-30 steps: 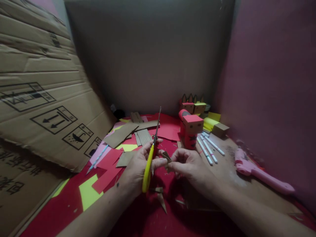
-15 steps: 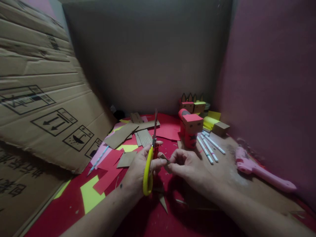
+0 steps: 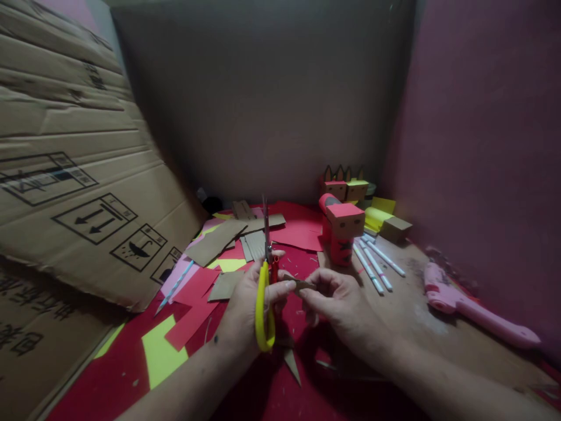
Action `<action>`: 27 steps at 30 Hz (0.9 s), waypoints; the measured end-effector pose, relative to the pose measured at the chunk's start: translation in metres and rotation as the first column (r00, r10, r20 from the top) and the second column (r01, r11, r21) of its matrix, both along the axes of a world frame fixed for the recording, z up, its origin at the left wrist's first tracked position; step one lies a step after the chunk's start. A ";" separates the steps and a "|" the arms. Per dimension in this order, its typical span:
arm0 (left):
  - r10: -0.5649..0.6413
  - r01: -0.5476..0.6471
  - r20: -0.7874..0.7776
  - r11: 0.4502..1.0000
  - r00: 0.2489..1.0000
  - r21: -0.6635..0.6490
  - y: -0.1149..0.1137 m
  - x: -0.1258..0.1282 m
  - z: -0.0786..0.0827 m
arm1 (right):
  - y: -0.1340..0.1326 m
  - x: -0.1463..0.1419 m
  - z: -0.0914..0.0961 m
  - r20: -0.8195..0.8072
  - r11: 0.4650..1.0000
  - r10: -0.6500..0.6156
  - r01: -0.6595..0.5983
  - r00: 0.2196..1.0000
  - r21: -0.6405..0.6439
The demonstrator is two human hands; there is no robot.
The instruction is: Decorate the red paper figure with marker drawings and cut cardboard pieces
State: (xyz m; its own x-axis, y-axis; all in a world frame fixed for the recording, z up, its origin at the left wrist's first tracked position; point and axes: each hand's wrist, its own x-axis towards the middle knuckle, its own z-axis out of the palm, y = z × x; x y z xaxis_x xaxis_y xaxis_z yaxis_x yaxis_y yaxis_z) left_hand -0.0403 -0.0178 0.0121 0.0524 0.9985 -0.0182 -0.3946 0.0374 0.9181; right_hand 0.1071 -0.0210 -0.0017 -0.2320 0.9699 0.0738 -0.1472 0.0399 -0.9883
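Observation:
Yellow-handled scissors (image 3: 261, 316) hang in my left hand (image 3: 242, 301), blades pointing away from me. A slim red item (image 3: 274, 270) shows beside them; I cannot make out what it is. Between the fingertips of both hands is a small piece of brown cardboard (image 3: 303, 283). My right hand (image 3: 339, 301) pinches its right end, while the left thumb and fingers grip the other end. Below, a pointed cardboard scrap (image 3: 291, 367) lies on the red surface (image 3: 245, 389).
Cardboard pieces (image 3: 214, 242), red paper (image 3: 190, 327) and yellow paper (image 3: 163, 351) lie to the left, by a large carton (image 3: 87, 169). On the right are a red box-headed figure (image 3: 340, 248), several white pens (image 3: 370, 272) and a pink glue gun (image 3: 477, 313). Eared figures (image 3: 335, 190) stand behind.
The cardboard piece has turned from a slant to nearly level between my fingers. The scissors' blades have shifted slightly left. The view has also moved a little.

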 end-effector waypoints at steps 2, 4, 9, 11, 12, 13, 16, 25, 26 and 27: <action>0.021 -0.019 -0.060 1.000 0.998 0.023 0.000 0.000 0.003 | 0.003 0.003 0.000 0.040 0.998 -0.032 0.030 0.999 0.047; 0.042 -0.037 -0.103 0.998 0.994 0.057 0.001 -0.001 0.005 | 0.006 0.006 0.002 0.074 0.996 -0.054 0.048 0.996 0.071; 0.020 -0.011 -0.143 0.998 0.989 0.064 0.000 -0.001 0.006 | 0.007 0.012 0.013 0.085 1.000 0.000 -0.001 0.996 0.017; 0.018 -0.011 -0.122 0.998 0.992 0.060 0.000 0.000 0.005 | 0.006 0.013 0.015 0.065 1.000 0.001 -0.001 0.998 -0.004; 0.025 -0.018 -0.110 0.998 0.994 0.060 -0.001 0.000 0.004 | 0.005 0.013 0.015 0.050 1.000 -0.002 0.003 0.999 -0.011; 0.034 -0.028 -0.098 0.998 0.995 0.059 -0.001 0.001 0.004 | 0.005 0.012 0.015 0.030 1.000 -0.005 0.006 1.000 -0.017; 0.080 -0.076 -0.078 0.996 0.994 0.048 -0.002 0.002 0.003 | 0.003 0.010 0.013 -0.027 0.999 0.019 -0.020 0.999 -0.040; 0.046 -0.040 -0.146 0.998 0.988 0.042 -0.006 0.008 0.005 | 0.004 0.005 0.008 -0.117 0.999 0.003 -0.008 0.993 -0.048; 0.036 -0.028 -0.184 0.999 0.982 0.045 -0.006 0.007 0.005 | 0.005 0.006 0.008 -0.118 0.999 -0.007 0.002 0.993 -0.043; 0.026 -0.013 -0.232 0.998 0.972 0.057 -0.006 0.004 0.004 | 0.007 0.008 0.007 -0.125 0.999 -0.019 0.015 0.992 -0.035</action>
